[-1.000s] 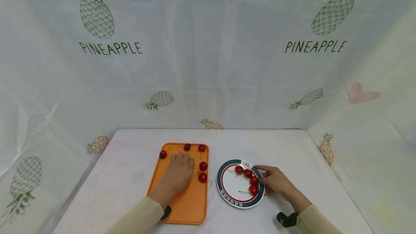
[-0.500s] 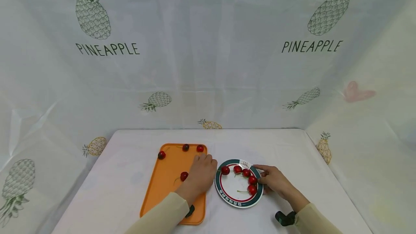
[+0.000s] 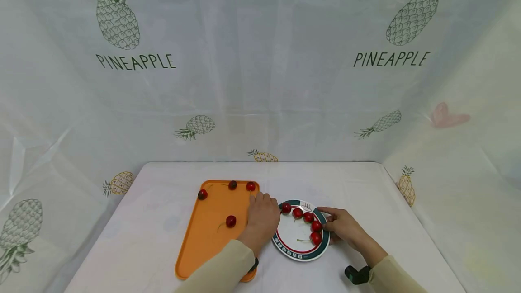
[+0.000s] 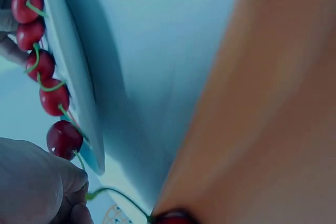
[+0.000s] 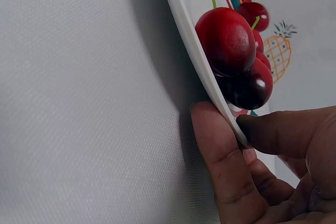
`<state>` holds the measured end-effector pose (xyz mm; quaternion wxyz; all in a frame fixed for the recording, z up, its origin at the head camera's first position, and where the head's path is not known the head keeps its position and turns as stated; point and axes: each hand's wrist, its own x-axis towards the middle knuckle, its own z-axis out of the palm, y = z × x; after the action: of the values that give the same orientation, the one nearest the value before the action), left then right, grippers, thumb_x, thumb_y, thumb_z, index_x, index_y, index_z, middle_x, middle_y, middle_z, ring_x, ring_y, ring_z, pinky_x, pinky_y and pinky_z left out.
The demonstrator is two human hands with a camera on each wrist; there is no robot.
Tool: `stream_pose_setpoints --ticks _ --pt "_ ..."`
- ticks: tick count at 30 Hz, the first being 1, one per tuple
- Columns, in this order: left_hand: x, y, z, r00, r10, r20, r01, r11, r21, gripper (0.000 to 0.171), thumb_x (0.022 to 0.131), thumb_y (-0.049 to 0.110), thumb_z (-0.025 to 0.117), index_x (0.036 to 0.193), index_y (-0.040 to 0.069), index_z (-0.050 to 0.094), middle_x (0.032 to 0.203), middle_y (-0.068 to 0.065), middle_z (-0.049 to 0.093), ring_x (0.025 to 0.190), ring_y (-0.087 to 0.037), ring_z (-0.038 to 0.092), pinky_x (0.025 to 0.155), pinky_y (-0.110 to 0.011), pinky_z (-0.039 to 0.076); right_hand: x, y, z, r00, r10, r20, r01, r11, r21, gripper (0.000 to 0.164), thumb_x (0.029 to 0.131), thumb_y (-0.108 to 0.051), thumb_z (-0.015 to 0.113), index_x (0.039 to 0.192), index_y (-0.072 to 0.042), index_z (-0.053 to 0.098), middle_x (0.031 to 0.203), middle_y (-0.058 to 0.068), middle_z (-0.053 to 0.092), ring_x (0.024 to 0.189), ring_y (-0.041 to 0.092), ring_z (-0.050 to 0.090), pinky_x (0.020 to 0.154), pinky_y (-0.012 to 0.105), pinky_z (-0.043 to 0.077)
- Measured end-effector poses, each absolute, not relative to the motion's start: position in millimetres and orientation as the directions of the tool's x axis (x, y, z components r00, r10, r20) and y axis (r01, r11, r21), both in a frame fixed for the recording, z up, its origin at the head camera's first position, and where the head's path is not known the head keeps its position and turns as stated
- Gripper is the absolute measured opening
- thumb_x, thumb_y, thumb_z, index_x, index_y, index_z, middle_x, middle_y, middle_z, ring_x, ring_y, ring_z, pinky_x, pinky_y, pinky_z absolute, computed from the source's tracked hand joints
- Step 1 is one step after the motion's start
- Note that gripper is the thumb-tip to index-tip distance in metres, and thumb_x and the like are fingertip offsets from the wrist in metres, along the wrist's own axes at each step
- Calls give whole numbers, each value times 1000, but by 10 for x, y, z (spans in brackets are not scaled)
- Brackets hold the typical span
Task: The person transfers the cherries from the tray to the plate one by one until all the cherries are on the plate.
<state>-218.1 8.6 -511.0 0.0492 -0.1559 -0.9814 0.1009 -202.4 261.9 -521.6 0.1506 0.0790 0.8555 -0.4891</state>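
Observation:
My left hand [image 3: 263, 216] pinches the green stem of a dark red cherry [image 4: 64, 139], which sits over the far-left rim of the round plate [image 3: 294, 234]. White inside, the plate has a green and red border. Several more cherries [image 3: 316, 226] form a curved row along its right and far side. At the plate's right edge, my right hand [image 3: 345, 226] grips the rim, thumb [image 5: 268, 132] above and a finger [image 5: 218, 150] beneath. In the left wrist view, another cherry [image 4: 176, 219] shows partly at the tray's edge, its stem reaching toward the left hand.
An orange tray [image 3: 207, 238] lies left of the plate, partly under the left forearm. Cherries stay at its far end, such as one by the corner [image 3: 202, 194], and one lies mid-tray [image 3: 230, 221]. A white cloth [image 3: 366, 193] covers the table; a pineapple-print sheet hangs behind.
The left hand has carried the cherry by its stem from the tray rightward to the plate, then slightly farther over the rim. The right hand keeps its hold on the plate.

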Motion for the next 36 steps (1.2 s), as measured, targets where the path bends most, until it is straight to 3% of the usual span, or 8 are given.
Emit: stream_pose_setpoints --ticks 9,23,31,36 --pt "-2139 149 -5197 -941 335 57 311 916 -252 41 95 41 77 112 6 69 91 -9 57 89 -26 45 77 -37 42 -2013 2614 -5234 -945 -16 -327 273 511 -815 60 89 3 74 147 -7 61 91 13 57 64 24 62 59 34 59" --pt "-2106 171 -5228 -923 381 52 363 909 -203 49 88 39 85 122 8 72 101 -9 63 96 -25 48 84 -38 48 -2014 2621 -5234 -945 -25 -327 273 494 -825 61 88 3 74 147 -7 60 92 14 57 65 24 63 60 36 60" --pt "-2060 180 -5206 -903 420 97 398 899 -183 42 97 42 74 126 14 67 106 -5 61 103 -24 51 91 -39 49 -2015 2629 -5231 -941 -30 -338 281 490 -825 61 89 2 74 147 -7 60 93 14 56 68 24 63 60 36 60" --pt "-2023 187 -5160 -891 435 134 414 897 -158 37 100 43 69 124 15 66 104 -3 60 101 -22 49 88 -36 47 -2016 2632 -5241 -941 -34 -336 277 492 -825 61 88 3 74 147 -7 60 93 14 55 68 24 63 60 35 60"
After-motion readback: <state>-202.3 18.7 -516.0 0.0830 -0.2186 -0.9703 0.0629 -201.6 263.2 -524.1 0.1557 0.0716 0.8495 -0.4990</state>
